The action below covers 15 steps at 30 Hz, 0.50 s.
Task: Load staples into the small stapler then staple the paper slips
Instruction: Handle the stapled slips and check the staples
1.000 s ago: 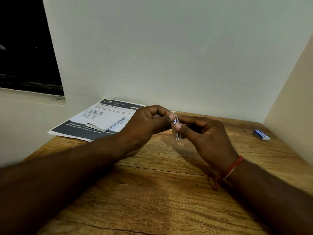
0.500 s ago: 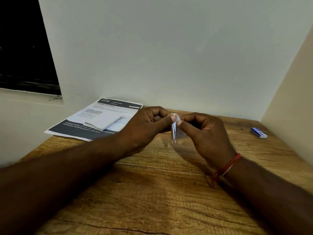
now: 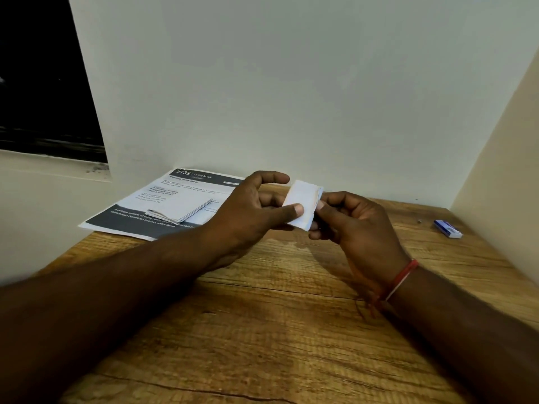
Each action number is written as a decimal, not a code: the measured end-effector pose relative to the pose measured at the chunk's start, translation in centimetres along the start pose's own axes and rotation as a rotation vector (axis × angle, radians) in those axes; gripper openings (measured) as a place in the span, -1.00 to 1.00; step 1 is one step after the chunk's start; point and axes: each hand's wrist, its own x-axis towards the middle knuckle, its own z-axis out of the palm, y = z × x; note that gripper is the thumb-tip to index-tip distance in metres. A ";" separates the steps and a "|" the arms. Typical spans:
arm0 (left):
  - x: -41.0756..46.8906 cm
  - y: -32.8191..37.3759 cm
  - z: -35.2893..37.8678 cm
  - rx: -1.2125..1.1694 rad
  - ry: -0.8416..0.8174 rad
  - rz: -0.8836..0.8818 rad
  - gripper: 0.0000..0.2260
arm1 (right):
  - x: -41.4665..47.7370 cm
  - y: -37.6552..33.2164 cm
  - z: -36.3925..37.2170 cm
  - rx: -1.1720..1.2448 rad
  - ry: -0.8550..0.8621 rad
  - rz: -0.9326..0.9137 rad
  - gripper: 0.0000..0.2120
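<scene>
A small stack of white paper slips (image 3: 303,204) is held above the wooden table (image 3: 277,330), its flat face turned toward me. My left hand (image 3: 250,208) pinches its lower left corner with thumb on top, the index finger lifted clear. My right hand (image 3: 355,223) pinches the slips' right edge. A small blue and white box (image 3: 447,228) lies at the far right of the table. More folded slips (image 3: 179,211) rest on a printed sheet. No stapler is visible.
The printed sheet (image 3: 163,199) lies at the table's back left corner, overhanging the edge. A white wall stands behind and a beige wall (image 3: 501,158) closes the right side. A tiny dark speck (image 3: 419,220) lies near the box.
The slips have turned from edge-on to flat face toward me. My left index finger has lifted off, and both hands have shifted slightly.
</scene>
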 end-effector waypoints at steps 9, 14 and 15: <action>0.2 -0.2 -0.6 0.273 -0.027 0.091 -0.79 | 0.1 -0.3 -0.2 0.007 -0.047 0.063 -0.78; -0.2 -0.1 -0.2 0.170 -0.034 0.033 -0.68 | 0.2 -0.1 -0.1 0.086 -0.042 0.120 -0.88; -0.2 -0.2 -0.2 0.184 -0.034 0.035 -0.66 | 0.1 -0.1 -0.1 0.103 -0.043 0.131 -0.89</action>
